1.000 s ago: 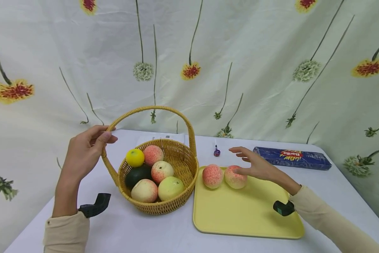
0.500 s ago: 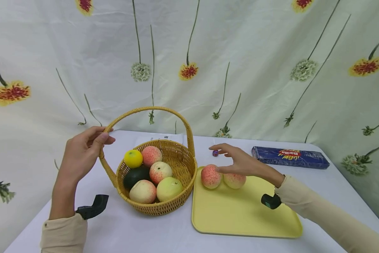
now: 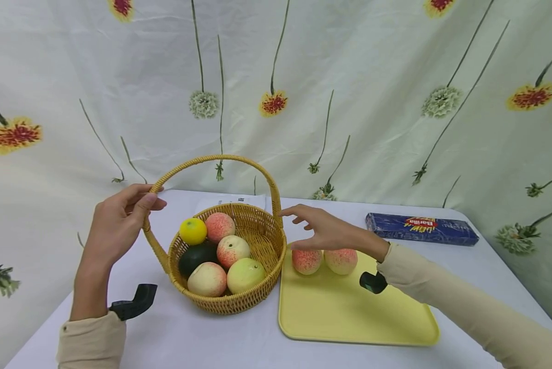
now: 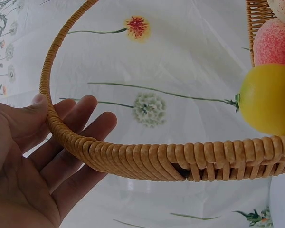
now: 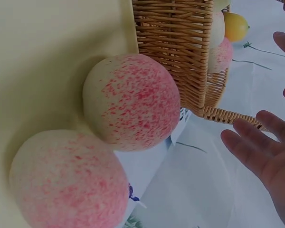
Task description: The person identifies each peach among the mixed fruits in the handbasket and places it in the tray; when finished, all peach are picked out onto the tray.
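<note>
In the head view, my left hand (image 3: 119,220) holds the left side of a wicker basket's arched handle (image 3: 225,157), thumb on one side and fingers behind. The basket (image 3: 232,306) contains a yellow fruit (image 3: 193,231), a dark green fruit (image 3: 196,258), a pale green fruit (image 3: 246,275) and several peaches (image 3: 207,280). My right hand (image 3: 324,228) hovers over the tray's left end, fingers spread, fingertips close to the handle's right side; contact cannot be made out. Beneath it, two peaches (image 5: 133,102) rest on the yellow tray (image 3: 359,318).
A blue Barilla box (image 3: 422,229) lies behind the tray. Some white printed paper (image 3: 259,200) is partly hidden behind the basket. The right wrist view shows a small purple-wrapped thing (image 5: 132,192) beyond the peaches. A flowered cloth (image 3: 373,102) hangs at the back.
My right hand has moved left, from above the right-hand peach toward the basket handle. The left hand keeps its hold, and the fruit stays where it was.
</note>
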`<state>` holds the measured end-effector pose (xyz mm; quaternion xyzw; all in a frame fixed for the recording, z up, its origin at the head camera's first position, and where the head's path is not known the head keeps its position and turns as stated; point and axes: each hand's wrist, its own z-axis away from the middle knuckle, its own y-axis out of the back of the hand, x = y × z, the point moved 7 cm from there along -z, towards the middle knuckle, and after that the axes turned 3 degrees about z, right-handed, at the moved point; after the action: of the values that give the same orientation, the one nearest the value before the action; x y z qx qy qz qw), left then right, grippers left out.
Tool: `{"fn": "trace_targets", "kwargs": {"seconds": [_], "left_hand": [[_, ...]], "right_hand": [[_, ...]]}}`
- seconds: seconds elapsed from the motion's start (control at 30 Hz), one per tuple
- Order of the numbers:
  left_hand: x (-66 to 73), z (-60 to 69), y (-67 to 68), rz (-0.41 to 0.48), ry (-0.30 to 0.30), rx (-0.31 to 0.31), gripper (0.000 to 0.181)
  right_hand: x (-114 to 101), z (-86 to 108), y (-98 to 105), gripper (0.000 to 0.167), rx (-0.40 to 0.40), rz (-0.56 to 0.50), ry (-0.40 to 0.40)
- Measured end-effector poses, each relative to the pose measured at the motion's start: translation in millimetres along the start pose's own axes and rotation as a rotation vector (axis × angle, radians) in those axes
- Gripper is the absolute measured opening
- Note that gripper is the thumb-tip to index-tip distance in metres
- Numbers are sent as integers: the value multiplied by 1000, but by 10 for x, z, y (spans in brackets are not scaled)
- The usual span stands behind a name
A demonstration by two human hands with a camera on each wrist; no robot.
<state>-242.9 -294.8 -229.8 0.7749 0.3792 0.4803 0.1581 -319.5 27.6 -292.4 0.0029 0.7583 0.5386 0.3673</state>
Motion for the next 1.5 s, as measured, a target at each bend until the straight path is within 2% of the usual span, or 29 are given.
{"fn": "trace_targets", "kwargs": {"seconds": [0.27, 0.47, 0.63, 0.77, 1.0, 1.27, 1.5], "left_hand": [[-21, -6, 3, 13, -11, -8, 33], [-25, -15, -2, 20, -10, -18, 34], [-22, -22, -6, 23, -9, -22, 35], [-18, -22, -3, 22, -14, -21, 34], [-15, -12, 1, 22, -9, -20, 34], [-13, -11, 6, 14, -11, -15, 34], [-20, -15, -3, 19, -13, -24, 34]], "right_hand": [[-140, -242, -101, 69, -60, 12, 11], [-240, -418, -112, 71, -87, 94, 34], [-256, -540, -150, 75, -143, 154, 21], [-242, -626, -200, 78, -176, 147, 2], [-247, -768, -283, 77, -190, 139, 8], [-231, -889, -390, 79, -266, 139, -64], [-237, -980, -471, 81, -298, 141, -67]]}}
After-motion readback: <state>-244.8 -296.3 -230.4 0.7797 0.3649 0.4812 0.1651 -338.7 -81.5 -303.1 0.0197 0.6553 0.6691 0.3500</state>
